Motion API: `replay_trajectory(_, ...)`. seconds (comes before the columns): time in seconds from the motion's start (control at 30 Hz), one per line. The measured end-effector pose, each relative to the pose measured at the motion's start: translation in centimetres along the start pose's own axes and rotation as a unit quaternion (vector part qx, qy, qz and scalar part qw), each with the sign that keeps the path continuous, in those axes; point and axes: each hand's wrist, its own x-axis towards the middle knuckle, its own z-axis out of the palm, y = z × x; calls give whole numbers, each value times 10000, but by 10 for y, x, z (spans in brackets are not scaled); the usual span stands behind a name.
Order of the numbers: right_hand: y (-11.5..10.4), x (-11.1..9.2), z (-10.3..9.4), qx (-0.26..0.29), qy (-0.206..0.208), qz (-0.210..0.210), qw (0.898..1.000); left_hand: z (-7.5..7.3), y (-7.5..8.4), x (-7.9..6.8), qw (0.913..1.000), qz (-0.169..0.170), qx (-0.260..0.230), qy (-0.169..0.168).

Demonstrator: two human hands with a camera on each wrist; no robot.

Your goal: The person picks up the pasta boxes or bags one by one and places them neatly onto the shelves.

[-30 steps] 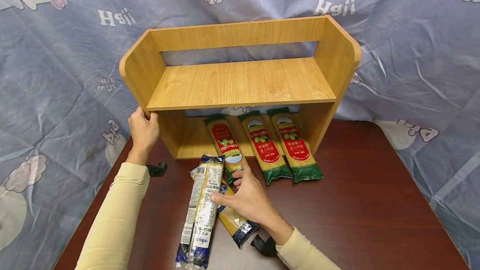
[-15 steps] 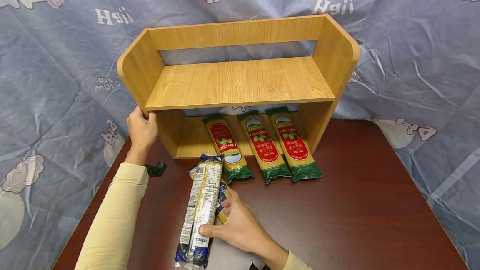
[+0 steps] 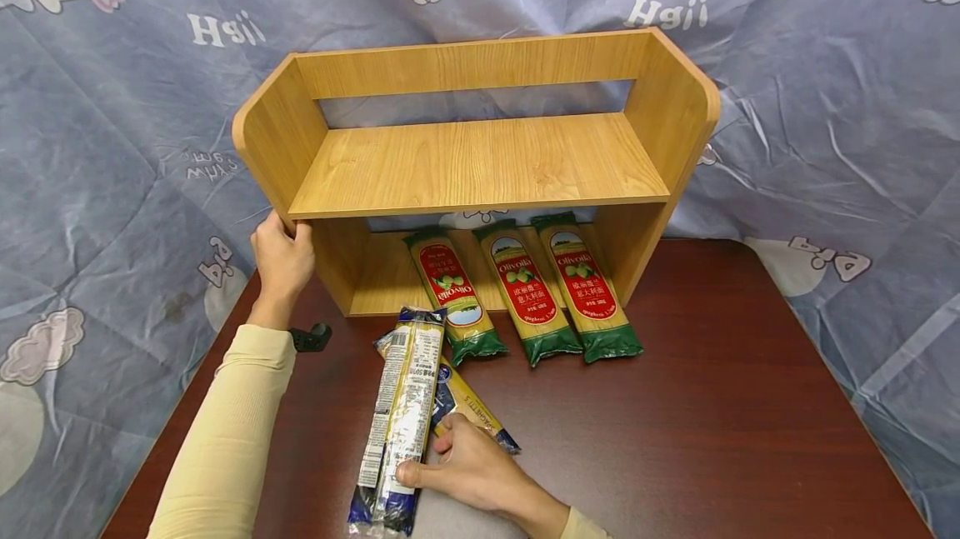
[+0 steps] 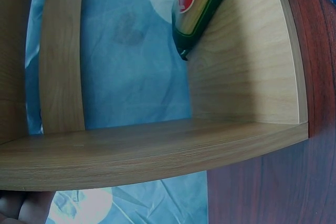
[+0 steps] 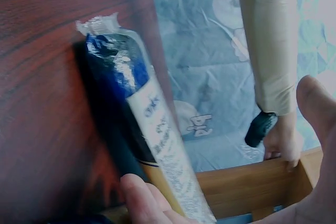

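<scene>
While our left hand (image 3: pixel 283 262) gripped the shelf (image 3: pixel 480 160), our right hand (image 3: pixel 472 466), digits apart, had moved down the blue-ended pack (image 3: pixel 405 397); only the head view showed all three green-ended packs (image 3: pixel 527 293).

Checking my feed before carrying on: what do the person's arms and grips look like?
Both arms wear plain, pale cream long sleeves. The left sleeve fits closely and ends at the wrist, where a small black device shows; the right sleeve is mostly out of the head view. The left grip and right grip are human hands without gloves. No cables show.
</scene>
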Motion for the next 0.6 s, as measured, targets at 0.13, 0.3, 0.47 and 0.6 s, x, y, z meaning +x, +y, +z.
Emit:
replay_trajectory(0.13,5,3,7,269,-71,204,9994,0,0,0,10000,-29,-42,-30)
replay_trajectory(0.3,9,6,17,730,-140,146,9971,0,0,0,10000,-34,-82,-10)
replay_trajectory(0.47,10,6,25,1172,-87,45,9931,-1,0,0,10000,-31,-86,-30)
replay_trajectory(0.6,9,5,32,1049,92,-153,9943,-1,1,1,10000,-23,-85,-41)
